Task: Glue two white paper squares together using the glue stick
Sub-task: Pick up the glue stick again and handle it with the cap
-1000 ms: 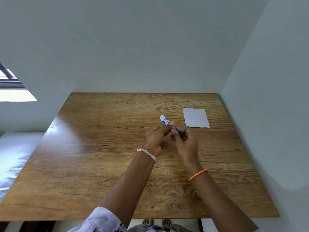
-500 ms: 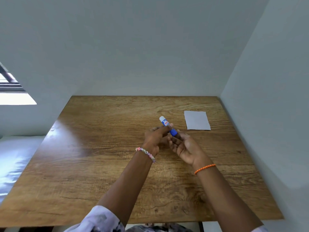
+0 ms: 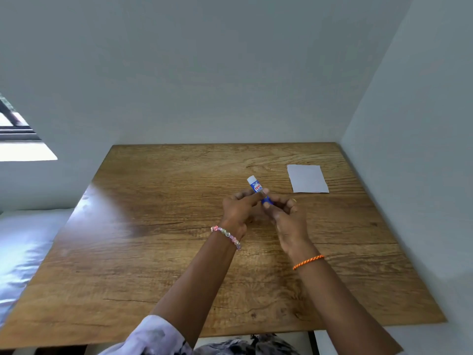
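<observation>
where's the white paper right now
In the head view the paper lies flat on the table toward its far right corner, just beyond and right of the hands holding the glue stick.

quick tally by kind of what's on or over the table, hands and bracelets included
glue stick: 1
white paper, seen as one sheet; any second square does not show: 1
hands, left hand and right hand: 2
bracelets, beaded bracelet and orange bracelet: 2
total: 6
</observation>
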